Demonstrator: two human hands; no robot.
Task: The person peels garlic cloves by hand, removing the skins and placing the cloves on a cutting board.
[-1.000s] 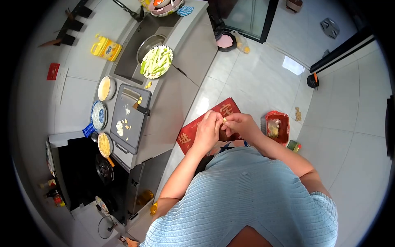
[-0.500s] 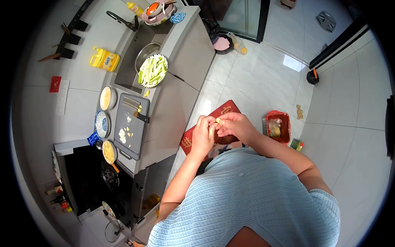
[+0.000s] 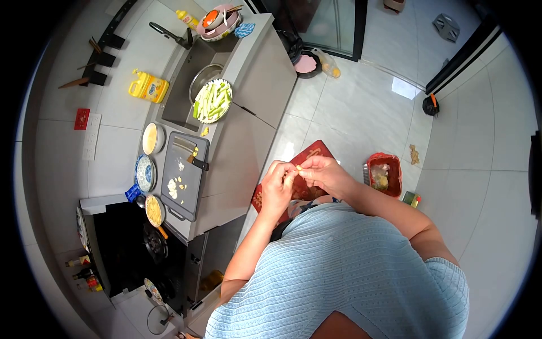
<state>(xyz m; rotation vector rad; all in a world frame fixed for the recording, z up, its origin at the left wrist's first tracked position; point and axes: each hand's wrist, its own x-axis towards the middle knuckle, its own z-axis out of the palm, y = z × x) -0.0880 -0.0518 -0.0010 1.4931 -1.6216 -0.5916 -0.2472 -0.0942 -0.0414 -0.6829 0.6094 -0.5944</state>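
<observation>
My left hand and my right hand meet in front of my body, above the red floor mat. Both pinch a small pale-yellow garlic clove between thumbs and fingertips; the fingers cover much of it. To the left on the counter lies a grey cutting board. On it are peeled garlic cloves, smaller loose cloves, some chopped white bits and a cleaver with a dark handle.
A plate of cut green vegetable strips stands at the edge of the sink. Bowls line the counter behind the board, near the black stove. A red-lined bin stands on the floor at right, by the red mat.
The view has shifted slightly, so the counter sits a little further right. Both hands stay together on the clove, with only small finger movement.
</observation>
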